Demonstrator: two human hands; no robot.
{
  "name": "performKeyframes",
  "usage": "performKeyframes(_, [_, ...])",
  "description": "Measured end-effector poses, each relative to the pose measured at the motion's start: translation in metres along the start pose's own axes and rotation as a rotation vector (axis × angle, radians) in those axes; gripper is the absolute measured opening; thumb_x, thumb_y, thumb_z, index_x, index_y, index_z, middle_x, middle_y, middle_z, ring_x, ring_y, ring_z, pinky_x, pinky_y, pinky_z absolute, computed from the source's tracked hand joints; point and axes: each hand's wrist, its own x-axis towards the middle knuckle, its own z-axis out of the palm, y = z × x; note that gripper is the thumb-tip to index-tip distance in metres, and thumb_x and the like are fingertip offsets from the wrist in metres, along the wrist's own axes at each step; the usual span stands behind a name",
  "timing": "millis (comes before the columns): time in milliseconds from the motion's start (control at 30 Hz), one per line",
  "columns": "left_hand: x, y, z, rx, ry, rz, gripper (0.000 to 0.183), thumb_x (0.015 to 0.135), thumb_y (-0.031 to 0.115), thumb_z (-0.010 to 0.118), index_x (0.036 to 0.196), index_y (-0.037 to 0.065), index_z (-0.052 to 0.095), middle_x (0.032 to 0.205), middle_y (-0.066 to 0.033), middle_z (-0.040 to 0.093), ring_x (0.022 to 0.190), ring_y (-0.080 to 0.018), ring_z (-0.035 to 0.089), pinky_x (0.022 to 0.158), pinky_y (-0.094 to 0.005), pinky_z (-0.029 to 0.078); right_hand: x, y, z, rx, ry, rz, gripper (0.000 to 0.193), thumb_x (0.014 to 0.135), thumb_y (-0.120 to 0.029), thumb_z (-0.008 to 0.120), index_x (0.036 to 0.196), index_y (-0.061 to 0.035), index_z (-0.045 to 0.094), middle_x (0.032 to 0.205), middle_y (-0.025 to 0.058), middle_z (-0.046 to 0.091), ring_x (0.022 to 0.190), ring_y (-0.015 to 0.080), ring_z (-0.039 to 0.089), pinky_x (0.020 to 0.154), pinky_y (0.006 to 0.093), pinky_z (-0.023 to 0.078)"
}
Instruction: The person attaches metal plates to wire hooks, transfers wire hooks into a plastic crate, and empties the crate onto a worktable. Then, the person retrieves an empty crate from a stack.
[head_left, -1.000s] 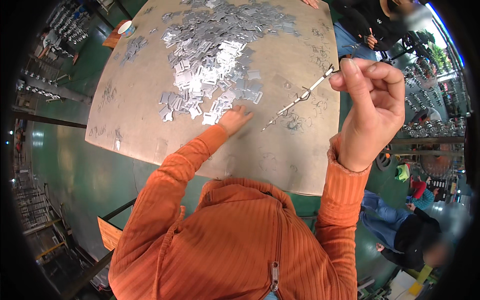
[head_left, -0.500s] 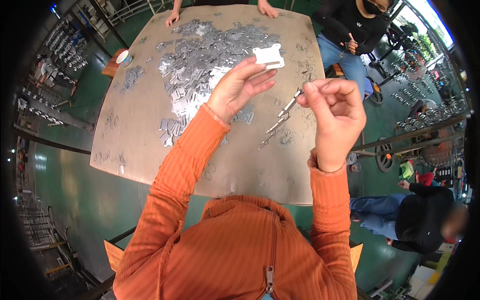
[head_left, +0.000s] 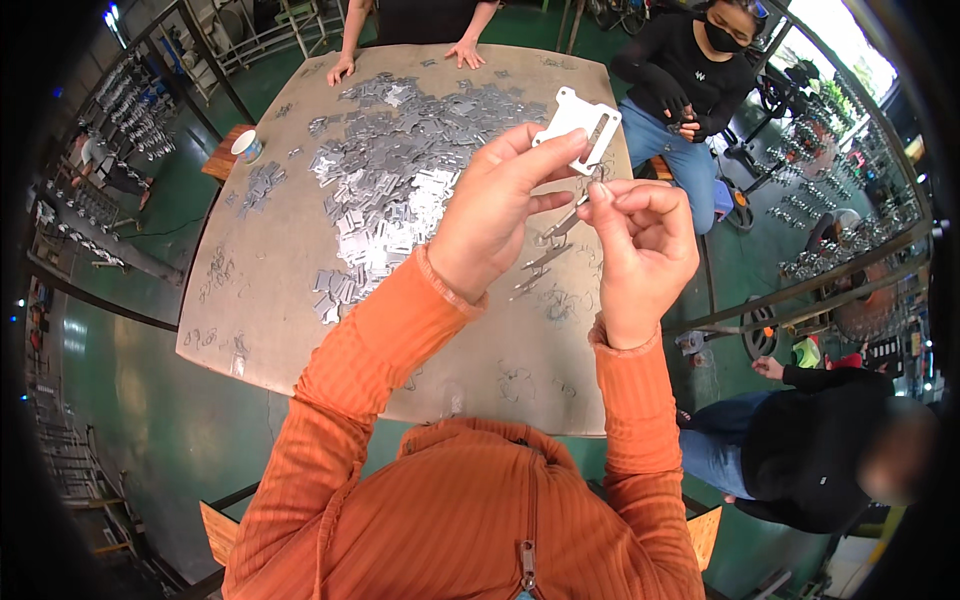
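Note:
A flat metal plate point(head_left: 580, 122) with rounded corner tabs and a long slot is pinched in my left hand point(head_left: 505, 200). I hold it above the table, its slotted edge close to my right fingertips. My right hand point(head_left: 645, 255) is closed in a pinch at the top of a chain of linked metal pieces point(head_left: 548, 258), which hangs down to the left. The plate's lower corner meets or nearly meets the pinched end; I cannot tell if they touch. A large heap of similar grey metal plates point(head_left: 395, 160) covers the middle of the table.
Thin wire bits point(head_left: 215, 275) lie scattered over the brown tabletop point(head_left: 300, 370). A paper cup point(head_left: 246, 146) stands past the left edge. One person's hands point(head_left: 466, 53) rest on the far edge; a masked person point(head_left: 685, 100) sits at the far right, another person point(head_left: 800, 440) is at the right.
My left hand has turned the plate upright and brought it right, toward my right fingers. My right hand has shifted slightly left and down. The far person's hand has moved left.

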Motion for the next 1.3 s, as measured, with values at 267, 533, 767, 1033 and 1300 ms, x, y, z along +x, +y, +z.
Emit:
performKeyframes(267, [0.006, -0.006, 0.003, 0.059, 0.029, 0.184, 0.011, 0.081, 0.015, 0.060, 0.088, 0.007, 0.058, 0.087, -0.0016, 0.061, 0.082, -0.0088, 0.057, 0.075, -0.0234, 0.042, 0.002, 0.019, -0.001, -0.213, 0.032, -0.149, 0.015, 0.073, 0.007, 0.063, 0.077, 0.0002, 0.051, 0.074, 0.0064, 0.058, 0.063, 0.0101, 0.058, 0.055, 0.0200, 0.047])
performKeyframes(533, [0.018, 0.004, -0.003, 0.192, 0.047, 0.411, 0.014, 0.078, 0.009, 0.064, 0.088, 0.002, 0.058, 0.084, -0.0040, 0.062, 0.076, -0.0079, 0.056, 0.070, -0.0198, 0.042, 0.015, 0.058, -0.027, -0.241, 0.133, -0.101, 0.028, 0.078, -0.004, 0.063, 0.102, -0.0027, 0.049, 0.085, 0.0039, 0.056, 0.066, 0.0073, 0.052, 0.054, 0.0178, 0.039])
performKeyframes(767, [0.027, 0.009, -0.008, 0.287, 0.194, 0.377, 0.015, 0.077, 0.008, 0.064, 0.088, 0.002, 0.056, 0.084, -0.0044, 0.061, 0.074, -0.0083, 0.056, 0.070, -0.0202, 0.043, -0.090, 0.258, -0.105, -0.799, -0.693, 0.583, 0.007, 0.073, -0.009, 0.061, 0.079, -0.0118, 0.062, 0.072, 0.0045, 0.063, 0.065, 0.0197, 0.059, 0.059, 0.0321, 0.046])
performKeyframes(1033, [0.036, 0.008, -0.023, 0.340, 0.241, 0.488, 0.016, 0.078, 0.010, 0.062, 0.090, 0.001, 0.056, 0.086, -0.0048, 0.060, 0.079, -0.0093, 0.055, 0.075, -0.0231, 0.042, -0.125, 0.282, -0.093, -1.125, -1.002, 0.499, 0.013, 0.067, -0.014, 0.068, 0.076, -0.0098, 0.059, 0.081, 0.0050, 0.060, 0.073, 0.0231, 0.061, 0.063, 0.0364, 0.047])
performKeyframes(1300, [0.036, 0.014, -0.046, 0.439, 0.219, 0.528, 0.009, 0.078, 0.006, 0.063, 0.085, 0.002, 0.059, 0.083, -0.0023, 0.062, 0.079, -0.0072, 0.056, 0.073, -0.0201, 0.042, -0.091, 0.225, -0.072, -0.911, -0.767, 0.366, 0.008, 0.070, -0.005, 0.061, 0.075, -0.0066, 0.055, 0.076, 0.0080, 0.060, 0.068, 0.0242, 0.060, 0.060, 0.0339, 0.048])
